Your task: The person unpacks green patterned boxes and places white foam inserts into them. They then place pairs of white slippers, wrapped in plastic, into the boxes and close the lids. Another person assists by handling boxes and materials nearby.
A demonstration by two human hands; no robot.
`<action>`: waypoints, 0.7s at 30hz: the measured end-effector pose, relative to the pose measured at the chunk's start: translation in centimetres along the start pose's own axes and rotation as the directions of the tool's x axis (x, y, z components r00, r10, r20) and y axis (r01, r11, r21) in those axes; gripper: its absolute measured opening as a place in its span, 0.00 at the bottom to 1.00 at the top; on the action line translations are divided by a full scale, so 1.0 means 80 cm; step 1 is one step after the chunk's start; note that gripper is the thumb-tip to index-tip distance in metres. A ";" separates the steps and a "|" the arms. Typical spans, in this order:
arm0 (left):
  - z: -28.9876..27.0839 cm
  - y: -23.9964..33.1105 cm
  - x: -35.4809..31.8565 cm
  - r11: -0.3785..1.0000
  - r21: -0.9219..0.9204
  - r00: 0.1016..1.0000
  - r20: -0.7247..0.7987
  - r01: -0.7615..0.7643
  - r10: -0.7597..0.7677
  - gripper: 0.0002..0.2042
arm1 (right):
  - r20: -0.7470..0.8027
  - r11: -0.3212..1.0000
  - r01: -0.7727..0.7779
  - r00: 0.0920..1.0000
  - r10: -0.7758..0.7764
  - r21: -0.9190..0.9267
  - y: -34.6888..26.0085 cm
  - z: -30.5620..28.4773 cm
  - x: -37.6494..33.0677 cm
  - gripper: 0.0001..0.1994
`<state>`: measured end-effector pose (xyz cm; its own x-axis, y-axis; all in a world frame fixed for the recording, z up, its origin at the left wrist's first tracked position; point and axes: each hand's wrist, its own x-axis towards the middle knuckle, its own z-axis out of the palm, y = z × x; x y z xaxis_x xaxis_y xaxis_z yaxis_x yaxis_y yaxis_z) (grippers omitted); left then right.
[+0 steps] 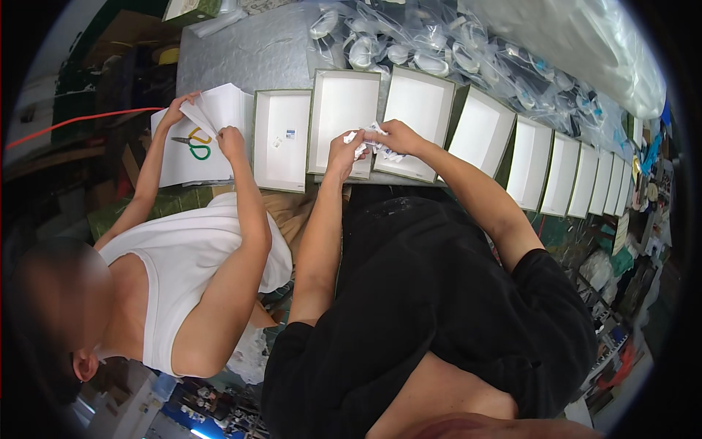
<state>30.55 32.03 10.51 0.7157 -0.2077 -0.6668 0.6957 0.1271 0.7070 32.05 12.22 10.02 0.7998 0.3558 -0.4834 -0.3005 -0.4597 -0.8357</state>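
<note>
While the black shirt (439, 285) fills the nearest ground, both bare forearms reach up past it to the near edge of the grey table (241, 62). There the left hand (341, 155) is curled round part of a bunch of small white packets (376, 129), and the right hand (402, 139) appears to pinch the same bunch with its fingertips, the two hands almost meeting. The packets are therefore in the hands, above the near ends of the second box (344, 102) and third box (420, 95) from the left; whether those below the right hand hang from it or lie in the third box, I cannot tell.

The step in hand looks to be parting packets from the bunch. The next move would seem to call for a light pinch by the right fingertips, with the left palm steadying the others.

The first box (283, 110), nearer the table's left corner, has small blue-and-white and white pieces on its floor; more boxes (479, 135) run along the near edge toward the right. Beyond the first box to the left, a co-worker's hands (232, 143) lift a sheet from white paper (172, 157) on which scissors (199, 151) lie. Farthest off, clear plastic bags (439, 51) heap along the table's far edge.
</note>
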 end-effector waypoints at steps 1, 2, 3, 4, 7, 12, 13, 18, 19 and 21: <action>-0.002 -0.003 0.000 0.999 -0.051 1.000 0.016 -0.005 0.006 0.19 | -0.008 0.982 -0.069 0.997 0.072 0.176 -0.001 0.003 -0.004 0.28; -0.002 -0.009 0.001 0.994 -0.107 0.999 0.033 -0.008 0.012 0.19 | -0.002 0.930 -0.136 0.989 0.145 0.341 -0.001 0.004 -0.009 0.26; -0.005 -0.012 0.004 0.993 -0.120 1.000 -0.013 0.006 -0.008 0.19 | -0.013 0.912 -0.143 0.987 0.160 0.383 0.003 0.004 -0.012 0.25; -0.011 -0.012 0.007 0.991 -0.133 0.998 -0.058 0.020 -0.028 0.19 | -0.024 0.893 -0.148 0.984 0.175 0.425 0.008 0.004 -0.014 0.24; -0.030 -0.007 0.018 0.984 -0.122 0.972 -0.181 0.129 -0.150 0.23 | -0.092 0.877 -0.143 0.974 0.207 0.458 0.005 -0.004 -0.032 0.20; -0.066 -0.030 0.038 0.941 -0.241 0.949 -0.149 0.236 -0.276 0.23 | -0.158 0.901 -0.201 0.947 0.278 0.385 0.017 -0.035 -0.082 0.20; -0.069 -0.031 0.038 0.932 -0.277 0.952 -0.126 0.236 -0.278 0.22 | -0.186 0.908 -0.211 0.938 0.292 0.363 0.023 -0.040 -0.093 0.20; 0.024 0.004 -0.001 0.996 -0.070 0.981 0.191 0.061 -0.046 0.18 | -0.334 0.945 -0.254 0.889 0.312 0.205 0.054 -0.061 -0.130 0.23; 0.048 0.002 -0.001 0.998 0.027 0.985 0.164 0.052 -0.055 0.18 | -0.348 0.938 -0.287 0.874 0.339 0.193 0.062 -0.064 -0.130 0.25; 0.091 -0.002 0.008 0.976 0.214 0.995 0.091 0.025 -0.046 0.17 | -0.363 0.928 -0.337 0.854 0.372 0.160 0.068 -0.076 -0.123 0.28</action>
<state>30.45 24.81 11.70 0.6743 -0.3008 -0.6744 0.6841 -0.0892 0.7239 25.70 1.29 11.85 0.7599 -0.1626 -0.6294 -0.6312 -0.4161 -0.6545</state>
